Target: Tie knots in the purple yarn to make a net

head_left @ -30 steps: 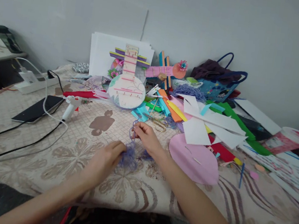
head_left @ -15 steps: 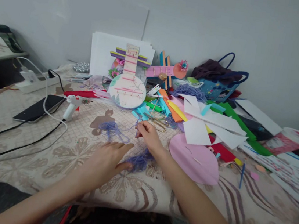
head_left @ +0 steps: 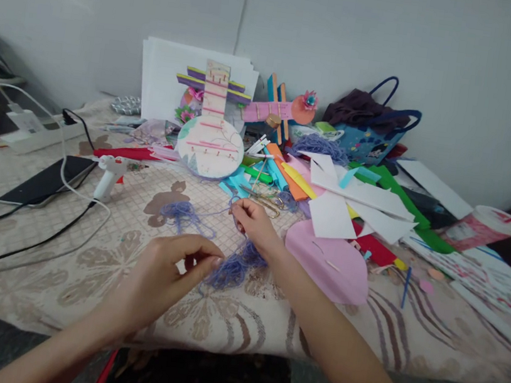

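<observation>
A tangled heap of blue-purple yarn [head_left: 231,270] lies on the patterned tablecloth between my hands. My left hand [head_left: 178,269] is at its left edge, thumb and index finger pinched together at the yarn. My right hand [head_left: 251,221] is just behind the heap, its fingers closed on a strand of yarn. From those fingers a thin strand runs left to a smaller loose bunch of yarn [head_left: 181,211]. Scissors [head_left: 263,201] lie right behind my right hand. A pink paper oval [head_left: 327,262] rests to the right of my right forearm.
On the left are a white glue gun [head_left: 109,176], cables and a black tablet [head_left: 48,180]. Behind stand a decorated round-bodied craft piece [head_left: 210,147] and a blue bag [head_left: 369,145]. Paper scraps [head_left: 360,193] and a drink cup [head_left: 481,228] occupy the right.
My left hand has gone from spread fingers to a pinch at the yarn. My right hand stays closed near the same spot. The view has shifted slightly.
</observation>
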Demonstrator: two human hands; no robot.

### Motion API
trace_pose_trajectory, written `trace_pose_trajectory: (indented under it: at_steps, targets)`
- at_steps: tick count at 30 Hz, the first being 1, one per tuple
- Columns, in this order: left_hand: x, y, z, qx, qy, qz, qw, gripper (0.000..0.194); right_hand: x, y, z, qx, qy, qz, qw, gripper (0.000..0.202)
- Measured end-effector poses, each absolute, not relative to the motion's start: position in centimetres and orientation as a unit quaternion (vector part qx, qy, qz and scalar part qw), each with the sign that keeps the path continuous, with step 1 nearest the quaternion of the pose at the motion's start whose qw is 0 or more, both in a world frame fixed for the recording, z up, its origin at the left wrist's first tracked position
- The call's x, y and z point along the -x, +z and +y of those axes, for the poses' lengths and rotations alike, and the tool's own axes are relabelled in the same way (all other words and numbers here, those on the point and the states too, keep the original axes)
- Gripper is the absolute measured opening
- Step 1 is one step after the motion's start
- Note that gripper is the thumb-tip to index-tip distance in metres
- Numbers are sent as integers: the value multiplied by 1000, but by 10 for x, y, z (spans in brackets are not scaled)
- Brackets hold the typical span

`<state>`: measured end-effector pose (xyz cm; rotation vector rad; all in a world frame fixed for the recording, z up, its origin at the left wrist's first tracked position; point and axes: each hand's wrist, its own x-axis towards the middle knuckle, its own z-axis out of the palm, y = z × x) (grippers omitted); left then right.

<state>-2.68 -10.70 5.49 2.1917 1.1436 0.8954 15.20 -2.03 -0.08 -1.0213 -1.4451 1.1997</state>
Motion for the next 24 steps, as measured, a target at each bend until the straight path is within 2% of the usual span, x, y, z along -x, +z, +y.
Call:
trace_pose_trajectory:
  at_steps: [6,8,11,13,17,21,24]
  targets:
    - [22,35,-49,-766,407,468,171,15,-155,3,-19,418,481,-609,473,24]
    - [12,31,-25,-761,407,451,227,19,-158,2,-16,428,465,-616,471,22]
    - [-7,27,1,-727,382,396,412,19,-165,1,-11,449,436,-620,473,21]
    - [-16,24,10,-699,369,386,475,17,-171,0,-8,461,414,-628,471,20]
    - [-20,20,14,-675,367,395,504,12,-176,2,-6,469,381,-667,435,16]
    - [-13,14,11,-629,347,399,570,14,-177,4,-8,469,365,-696,402,16]
    - [-10,12,9,-618,349,403,578,16,-177,4,-9,467,350,-710,394,15]
